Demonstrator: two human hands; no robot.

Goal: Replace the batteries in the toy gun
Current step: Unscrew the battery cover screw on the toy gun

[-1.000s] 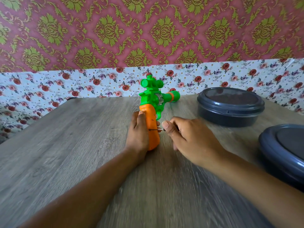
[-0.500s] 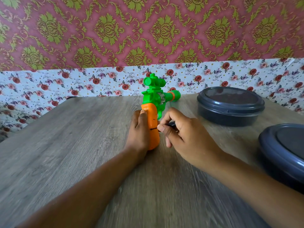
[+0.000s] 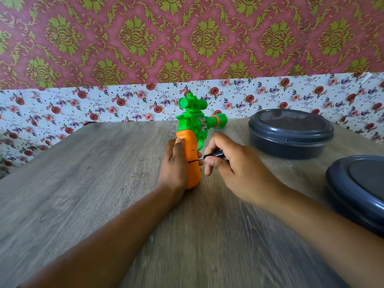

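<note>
Since half a second back, our right hand [image 3: 234,165] reset its grip, pinching the screwdriver [image 3: 207,157] back into the orange handle. Left hand [image 3: 174,163] clamps the toy gun [image 3: 192,142] upright on the tabletop [image 3: 93,183]. We're undoing the battery-cover screw; next needs steady turns.

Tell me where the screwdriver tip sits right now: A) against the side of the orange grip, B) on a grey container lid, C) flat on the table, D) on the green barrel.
A: the right hand holds the screwdriver with its tip against the orange grip, which the left hand steadies.
</note>
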